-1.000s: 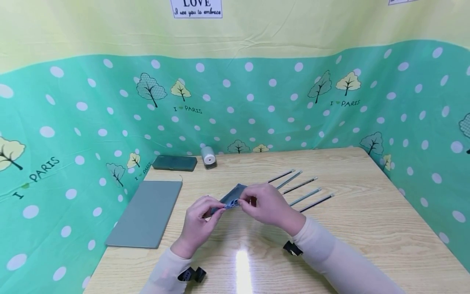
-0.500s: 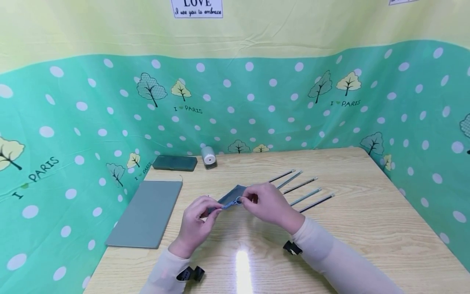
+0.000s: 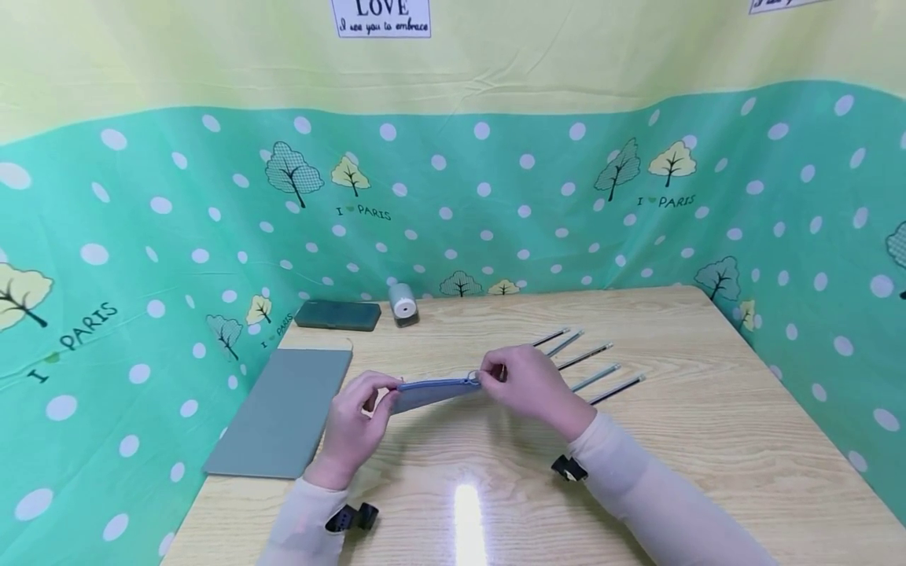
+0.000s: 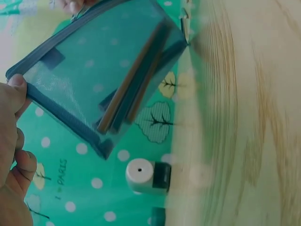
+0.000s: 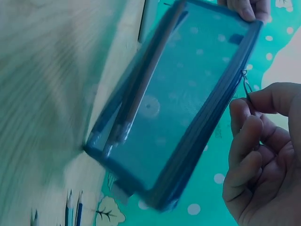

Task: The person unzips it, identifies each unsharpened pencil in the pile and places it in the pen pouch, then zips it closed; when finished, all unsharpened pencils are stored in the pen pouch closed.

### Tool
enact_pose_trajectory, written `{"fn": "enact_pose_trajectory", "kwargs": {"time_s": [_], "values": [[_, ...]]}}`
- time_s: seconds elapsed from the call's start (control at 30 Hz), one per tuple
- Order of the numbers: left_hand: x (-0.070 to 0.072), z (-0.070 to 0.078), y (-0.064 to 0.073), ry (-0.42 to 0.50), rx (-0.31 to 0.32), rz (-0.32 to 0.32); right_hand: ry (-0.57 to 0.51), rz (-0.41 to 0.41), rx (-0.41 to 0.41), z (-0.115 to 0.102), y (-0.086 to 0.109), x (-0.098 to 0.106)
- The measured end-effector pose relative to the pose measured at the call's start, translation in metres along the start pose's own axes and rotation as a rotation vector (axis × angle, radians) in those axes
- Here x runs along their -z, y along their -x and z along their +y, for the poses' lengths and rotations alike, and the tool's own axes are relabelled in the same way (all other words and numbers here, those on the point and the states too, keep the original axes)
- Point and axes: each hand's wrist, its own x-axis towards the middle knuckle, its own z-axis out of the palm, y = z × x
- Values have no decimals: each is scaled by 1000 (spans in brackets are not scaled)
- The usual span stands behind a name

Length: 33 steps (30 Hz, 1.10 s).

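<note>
A see-through blue zip pouch (image 3: pixel 433 395) hangs over the table between both hands. My left hand (image 3: pixel 354 420) pinches its corner at one end of the zipper. My right hand (image 3: pixel 532 387) pinches the ring-shaped zipper pull (image 5: pixel 247 85) partway along the zipper (image 5: pixel 211 113). Several pencils (image 4: pixel 134 77) show through the mesh, lying along the pouch's lower side. In the head view the right hand covers the far end of the pouch. Beyond that hand, several loose pencils (image 3: pixel 596 378) lie in a slanted row on the table.
To the left lies a flat grey board (image 3: pixel 279 413). A dark green case (image 3: pixel 337 315) and a small pencil sharpener (image 3: pixel 403 303) stand at the back left of the wooden table (image 3: pixel 708 440). A polka-dot cloth (image 3: pixel 481 189) hangs behind and along the sides.
The left hand has moved left and down, and the right hand slightly right, so the gap between them is wider. The zipper edge, bunched before, now runs straight between them.
</note>
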Motion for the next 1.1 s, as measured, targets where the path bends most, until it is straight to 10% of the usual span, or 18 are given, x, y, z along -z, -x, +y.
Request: {"fn": "enact_pose_trajectory", "kwargs": {"time_s": [1.1], "values": [[14,-46,20,-192,340,-122,-2,-92,-278,50,-9,40]]}}
